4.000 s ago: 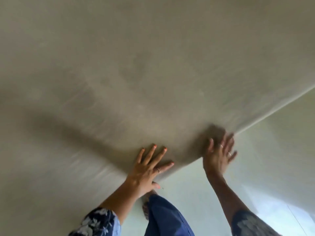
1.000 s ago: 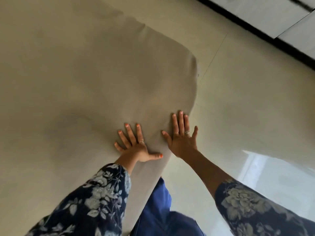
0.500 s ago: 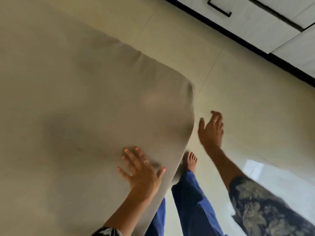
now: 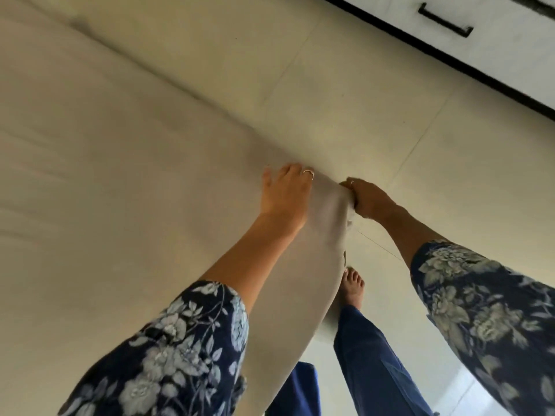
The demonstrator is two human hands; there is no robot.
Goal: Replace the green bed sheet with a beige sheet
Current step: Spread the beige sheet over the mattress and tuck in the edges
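The beige sheet (image 4: pixel 126 187) covers the bed across the whole left of the view, its near corner pulled down over the bed's edge. The left hand (image 4: pixel 283 195) lies on that corner, fingers bent over the edge with their tips hidden, so its hold cannot be told. The right hand (image 4: pixel 371 201) grips a bunched fold of the sheet at the same corner. A bare foot (image 4: pixel 352 285) stands on the tiled floor (image 4: pixel 405 121). A cabinet handle (image 4: pixel 446 21) shows above, the cabinet cut off.

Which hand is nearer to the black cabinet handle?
Right. The right hand grips the beige sheet on the side towards the black cabinet handle; the left hand rests further away.
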